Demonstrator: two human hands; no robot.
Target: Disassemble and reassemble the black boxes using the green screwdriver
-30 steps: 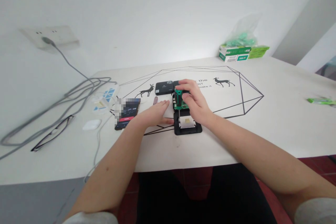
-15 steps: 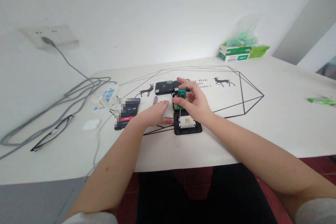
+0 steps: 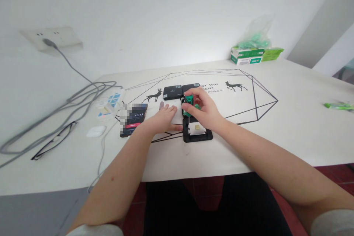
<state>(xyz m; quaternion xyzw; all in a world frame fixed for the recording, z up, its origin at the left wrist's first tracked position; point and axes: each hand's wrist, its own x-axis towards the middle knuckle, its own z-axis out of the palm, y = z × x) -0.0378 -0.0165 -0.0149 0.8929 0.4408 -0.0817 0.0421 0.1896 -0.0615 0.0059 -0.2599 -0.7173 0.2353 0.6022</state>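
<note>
My right hand (image 3: 204,108) grips a screwdriver (image 3: 188,108) with a green handle, held almost upright. Its shaft goes down to the left side of an opened black casing (image 3: 197,139), in which a light plate with a small gold square (image 3: 197,127) lies. Whether the tip sits in a screw is too small to tell. Flat on the table to the left, my left hand (image 3: 164,119) has its fingers stretched out, with the thumb at the casing's left edge. Behind the hands lie two closed black boxes (image 3: 173,92), the right one partly covered by my right hand.
Left of my left hand lie a phone (image 3: 136,118), a white earbud case (image 3: 96,131), eyeglasses (image 3: 54,142) and a power strip (image 3: 112,103) with a coiled grey cable (image 3: 91,107). Green and white boxes (image 3: 247,56) stand by the wall. A green packet (image 3: 339,106) lies far right.
The raised fingers of my right hand have come down and curled round the screwdriver handle. My left hand and the casing have hardly moved.
</note>
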